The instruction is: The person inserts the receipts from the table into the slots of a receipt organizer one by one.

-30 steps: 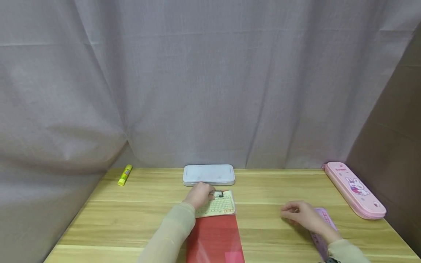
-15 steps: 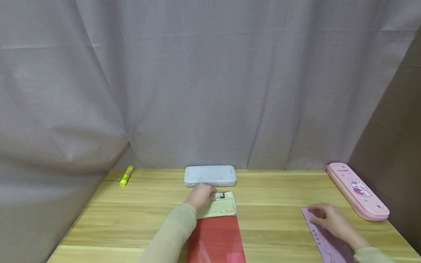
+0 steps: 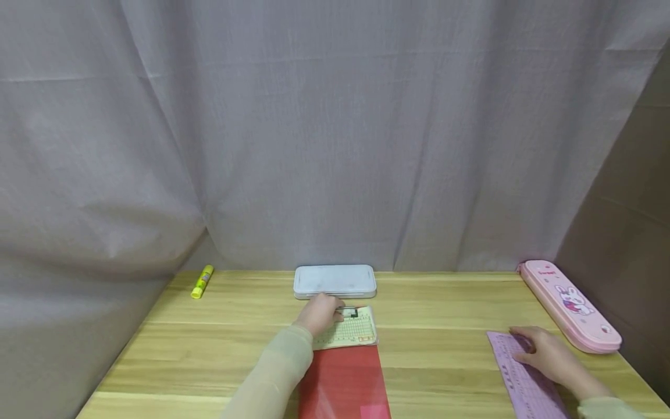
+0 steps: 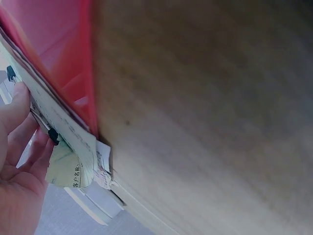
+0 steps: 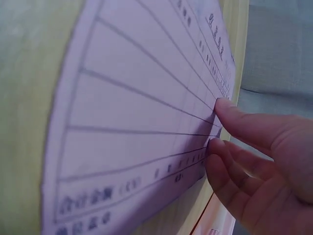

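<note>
My left hand (image 3: 318, 314) grips the top of a stack of yellow printed receipt slips (image 3: 353, 329) at a silver-and-black clip (image 3: 349, 312). In the left wrist view the thumb lies on one side of the stack and the fingers on the other. Below the slips lies a red translucent folder (image 3: 342, 381); how they join is hidden. At the right, my right hand (image 3: 549, 355) pinches the edge of a purple printed receipt slip (image 5: 132, 98) between thumb and fingers. That slip lies along the table in the head view, its lower end cut off by the frame.
A white flat case (image 3: 335, 279) stands just behind the left hand. At the far right lies a pink pencil case (image 3: 570, 305) with a rabbit picture. A yellow glue stick (image 3: 202, 281) lies at the back left. Grey curtain (image 3: 335, 134) hangs behind the wooden table (image 3: 434, 308).
My right hand has moved right, from beside the purple slip onto it, and now pinches its edge. The slip has shifted slightly. My left hand has stayed on the clipped stack.
</note>
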Demonstrator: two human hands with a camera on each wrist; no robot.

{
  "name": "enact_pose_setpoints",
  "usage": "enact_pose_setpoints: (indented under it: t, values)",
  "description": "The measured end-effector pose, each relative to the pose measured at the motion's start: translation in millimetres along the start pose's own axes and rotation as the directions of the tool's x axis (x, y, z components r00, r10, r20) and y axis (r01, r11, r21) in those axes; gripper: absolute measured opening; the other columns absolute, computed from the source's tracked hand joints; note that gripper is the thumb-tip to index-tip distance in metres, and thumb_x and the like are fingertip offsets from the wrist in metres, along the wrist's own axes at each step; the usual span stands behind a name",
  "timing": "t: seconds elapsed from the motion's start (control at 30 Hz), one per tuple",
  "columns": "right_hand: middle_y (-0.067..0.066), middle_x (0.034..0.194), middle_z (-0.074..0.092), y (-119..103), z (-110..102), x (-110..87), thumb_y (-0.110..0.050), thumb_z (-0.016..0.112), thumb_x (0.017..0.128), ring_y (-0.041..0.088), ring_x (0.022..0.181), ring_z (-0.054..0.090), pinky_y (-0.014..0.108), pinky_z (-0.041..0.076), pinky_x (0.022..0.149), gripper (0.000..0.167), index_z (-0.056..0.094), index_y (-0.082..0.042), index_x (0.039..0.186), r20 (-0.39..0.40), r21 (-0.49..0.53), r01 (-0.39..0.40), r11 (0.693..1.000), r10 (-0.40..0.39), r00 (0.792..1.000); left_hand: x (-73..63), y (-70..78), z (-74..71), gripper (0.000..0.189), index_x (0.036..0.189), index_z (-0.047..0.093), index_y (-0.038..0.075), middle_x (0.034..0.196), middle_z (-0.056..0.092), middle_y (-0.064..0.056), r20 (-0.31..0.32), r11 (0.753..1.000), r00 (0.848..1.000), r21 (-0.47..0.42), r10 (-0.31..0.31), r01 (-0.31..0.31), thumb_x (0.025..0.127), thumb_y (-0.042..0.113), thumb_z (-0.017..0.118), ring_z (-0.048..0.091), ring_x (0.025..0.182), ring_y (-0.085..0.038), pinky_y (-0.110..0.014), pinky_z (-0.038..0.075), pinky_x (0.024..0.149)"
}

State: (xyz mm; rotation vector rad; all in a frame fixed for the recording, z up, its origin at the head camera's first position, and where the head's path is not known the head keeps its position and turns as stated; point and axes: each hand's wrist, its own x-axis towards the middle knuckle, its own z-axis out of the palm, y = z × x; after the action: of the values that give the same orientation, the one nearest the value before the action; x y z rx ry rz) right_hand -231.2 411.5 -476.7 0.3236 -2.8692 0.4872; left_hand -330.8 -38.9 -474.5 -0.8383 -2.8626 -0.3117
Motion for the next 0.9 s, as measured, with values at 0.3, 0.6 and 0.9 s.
enact_pose_setpoints:
  t: [0.3, 0.6, 0.9]
  values:
    - [0.014, 0.09, 0.065, -6, -5, 7.8, -0.014, 0.082, 0.063, 0.034, 0.085, 0.06, 0.052, 0.05, 0.077, 0.047, 0.066, 0.006, 0.103, 0.122, 0.006, 0.022, 1.0, -0.023, 0.992, -0.5, -1.2, 0.9, 0.022, 0.099, 0.074, 0.013, 0.093, 0.073, 0.002, -0.025, 1.0, 1.0, 0.002, 0.014, -0.014, 0.08, 0.023, 0.075, 0.068, 0.09, -0.013, -0.026, 0.053, 0.08]
    - [-0.001, 0.08, 0.057, -11, -6, 7.2, -0.02, 0.083, 0.062, 0.012, 0.074, 0.05, 0.032, 0.046, 0.068, 0.033, 0.058, -0.011, 0.081, 0.166, 0.057, -0.017, 0.998, 0.007, 0.986, 0.0, -0.3, 1.4, 0.023, 0.102, 0.074, 0.013, 0.096, 0.073, 0.002, -0.01, 1.0, 1.0, 0.008, 0.007, -0.007, 0.081, 0.024, 0.074, 0.067, 0.093, -0.014, -0.027, 0.053, 0.083]
    - [-0.002, 0.071, 0.047, -13, -4, 4.4, -0.013, 0.081, 0.067, 0.005, 0.063, 0.04, 0.024, 0.034, 0.056, 0.029, 0.056, -0.013, 0.082, 0.16, 0.075, -0.06, 0.995, 0.047, 0.986, -1.3, 0.9, -0.3, 0.023, 0.1, 0.074, 0.012, 0.094, 0.073, 0.002, -0.012, 1.0, 1.0, 0.0, 0.006, -0.006, 0.08, 0.022, 0.075, 0.068, 0.091, -0.013, -0.026, 0.053, 0.081]
